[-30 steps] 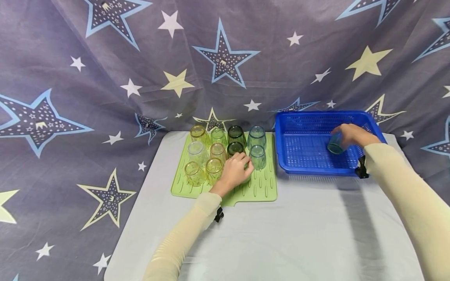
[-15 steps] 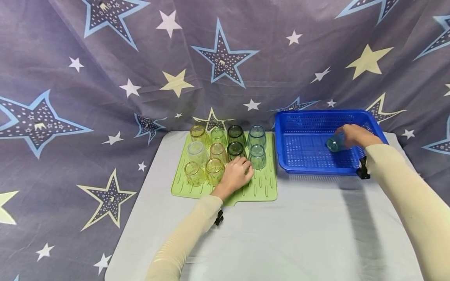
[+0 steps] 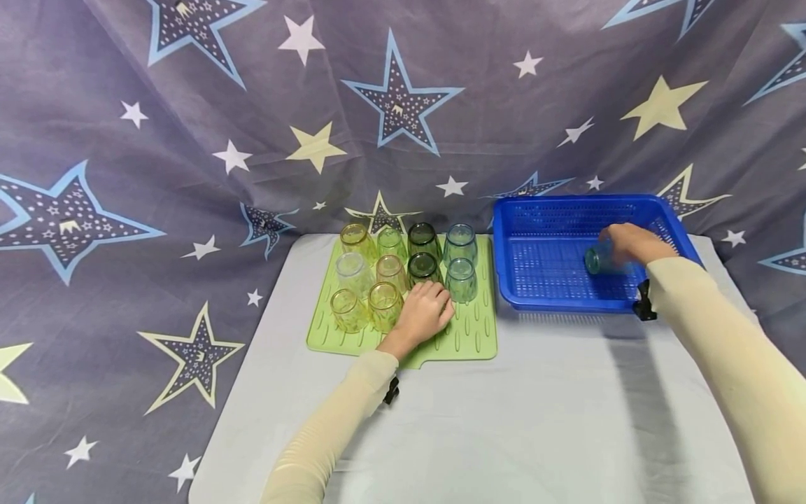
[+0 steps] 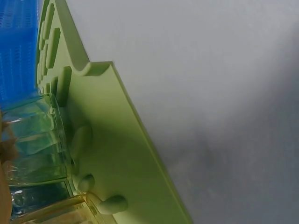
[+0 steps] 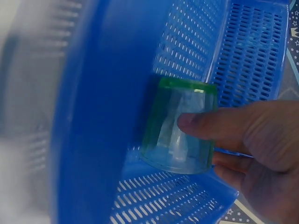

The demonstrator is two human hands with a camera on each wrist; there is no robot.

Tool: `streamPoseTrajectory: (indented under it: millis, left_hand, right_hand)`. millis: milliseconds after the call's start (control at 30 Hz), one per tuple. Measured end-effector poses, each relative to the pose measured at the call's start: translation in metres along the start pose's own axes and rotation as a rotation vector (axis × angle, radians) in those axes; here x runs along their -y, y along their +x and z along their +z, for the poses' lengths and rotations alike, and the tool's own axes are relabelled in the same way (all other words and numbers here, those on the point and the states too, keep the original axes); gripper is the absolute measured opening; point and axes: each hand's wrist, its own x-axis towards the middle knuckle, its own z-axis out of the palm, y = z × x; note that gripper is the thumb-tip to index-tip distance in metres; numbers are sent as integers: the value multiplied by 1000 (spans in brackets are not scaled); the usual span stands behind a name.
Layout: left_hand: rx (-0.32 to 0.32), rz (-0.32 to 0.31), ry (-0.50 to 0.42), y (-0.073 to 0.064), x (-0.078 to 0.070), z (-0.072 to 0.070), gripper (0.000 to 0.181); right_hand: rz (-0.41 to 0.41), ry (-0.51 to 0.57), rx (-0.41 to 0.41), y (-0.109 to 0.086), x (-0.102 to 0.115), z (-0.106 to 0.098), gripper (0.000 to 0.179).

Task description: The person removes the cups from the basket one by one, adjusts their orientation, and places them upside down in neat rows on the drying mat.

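Note:
My left hand (image 3: 423, 308) grips a pale green glass (image 4: 35, 144) at the front of the green drying mat (image 3: 469, 343). The hand covers that glass in the head view; in the left wrist view its rim is down close at the mat. My right hand (image 3: 632, 243) holds a green-tinted glass (image 5: 182, 126) inside the blue basket (image 3: 541, 306), thumb (image 5: 201, 125) along its side. In the head view this glass is tipped over sideways, one end facing left. Beside my left hand stand a yellow glass (image 3: 385, 308) and a dark glass (image 3: 425, 269).
Several more upturned glasses stand in rows on the mat, among them a blue glass (image 3: 462, 281), a clear glass (image 3: 354, 273) and a pinkish glass (image 3: 391, 271). A white-covered table (image 3: 504, 420) carries mat and basket. A star-patterned curtain (image 3: 252, 91) hangs behind.
The glass in my right hand has turned from a slight tilt to lying more sideways within the basket. My left hand has shifted slightly, its fingers drawing closer together at the mat's front.

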Motion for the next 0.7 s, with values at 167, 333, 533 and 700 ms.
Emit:
streamPoseTrajectory:
  millis: [167, 333, 533, 700]
  left_hand:
    - [-1, 26, 24, -2, 2, 1, 9]
    - [7, 34, 27, -2, 3, 1, 15]
    - [11, 34, 13, -2, 2, 0, 13]
    - [18, 32, 5, -2, 2, 0, 13]
  right_hand:
    - [9, 16, 22, 2, -1, 4, 65]
    - [14, 15, 11, 4, -1, 6, 64]
    - [12, -8, 8, 3, 1, 5, 65]
    - [9, -19, 30, 4, 6, 5, 63]
